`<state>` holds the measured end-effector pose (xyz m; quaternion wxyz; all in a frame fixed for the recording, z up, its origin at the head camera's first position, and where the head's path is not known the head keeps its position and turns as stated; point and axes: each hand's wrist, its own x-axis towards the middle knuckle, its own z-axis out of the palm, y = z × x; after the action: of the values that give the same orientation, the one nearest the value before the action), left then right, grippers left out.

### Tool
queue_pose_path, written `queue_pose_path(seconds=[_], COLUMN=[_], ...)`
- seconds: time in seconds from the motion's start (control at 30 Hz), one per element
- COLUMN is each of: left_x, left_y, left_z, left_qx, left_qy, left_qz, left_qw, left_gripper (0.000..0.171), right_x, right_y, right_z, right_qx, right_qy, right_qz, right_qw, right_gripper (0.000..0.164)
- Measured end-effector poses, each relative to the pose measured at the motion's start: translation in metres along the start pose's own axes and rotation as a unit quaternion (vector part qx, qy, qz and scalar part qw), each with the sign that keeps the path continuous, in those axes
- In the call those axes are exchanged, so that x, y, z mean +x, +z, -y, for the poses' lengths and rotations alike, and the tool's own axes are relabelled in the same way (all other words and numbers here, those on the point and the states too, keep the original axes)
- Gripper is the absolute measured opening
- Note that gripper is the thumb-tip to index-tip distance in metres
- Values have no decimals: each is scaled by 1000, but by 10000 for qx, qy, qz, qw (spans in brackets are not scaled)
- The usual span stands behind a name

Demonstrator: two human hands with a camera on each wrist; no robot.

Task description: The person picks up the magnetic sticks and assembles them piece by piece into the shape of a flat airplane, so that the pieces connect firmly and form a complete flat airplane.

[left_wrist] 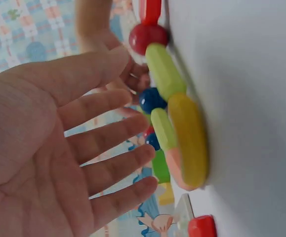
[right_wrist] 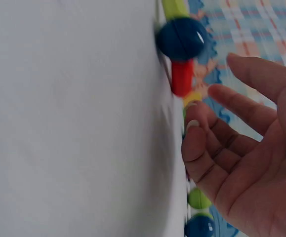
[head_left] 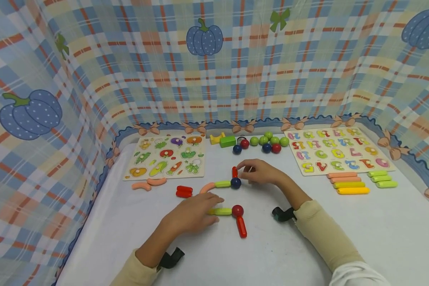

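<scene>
Beige sleeves point(head_left: 327, 235) end near wrist-worn devices point(head_left: 172, 258) (both black).

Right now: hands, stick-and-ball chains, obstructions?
Left hand open, empty. Right hand empty, beside blue-ball chain. Head view: left hand partly hides red-ball chain.

Extends left arm point(head_left: 157, 243) from the lower left, slanting forward and inward; holds left hand point(head_left: 191, 214) nearer the body, with fingers straight and parted; extends right arm point(head_left: 295, 193) from the lower right; holds right hand point(head_left: 260, 172) farther forward, with some fingers loosely bent.
</scene>
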<state>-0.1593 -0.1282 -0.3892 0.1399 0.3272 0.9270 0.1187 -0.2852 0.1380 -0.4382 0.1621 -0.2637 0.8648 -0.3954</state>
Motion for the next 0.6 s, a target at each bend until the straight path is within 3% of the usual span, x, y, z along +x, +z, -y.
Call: queue_pose_path(seconds=[0.1,0.17,0.33,0.47,0.6], left_x=[24,43,92,118,130], left_y=[-9,-13,-15,-13,-13], left_z=[4,8,15,15,15], left_qx=[-197,-348,-1019,-1175,-1115], left_qy=[-43,-113,-355,-554,-686], left_qz=[-90,-63,84,231,438], left_qw=[9998,9993,9941,9913,9904], left_gripper=[49,45,39,39,42], right_x=[3,7,17,19,18], right_y=[-20,-33,-60,-71,-73], right_z=[-5,-7,-13,-19,-25], right_qx=[-64,-387,-1495,-2174,-2573], right_qy=[202,236,585,1253,1706], right_qz=[-477,-921,-1782,-1920,-1742], right_qw=[9986,9947,9708,9488,9351], right_gripper=[32,29,23,26,34])
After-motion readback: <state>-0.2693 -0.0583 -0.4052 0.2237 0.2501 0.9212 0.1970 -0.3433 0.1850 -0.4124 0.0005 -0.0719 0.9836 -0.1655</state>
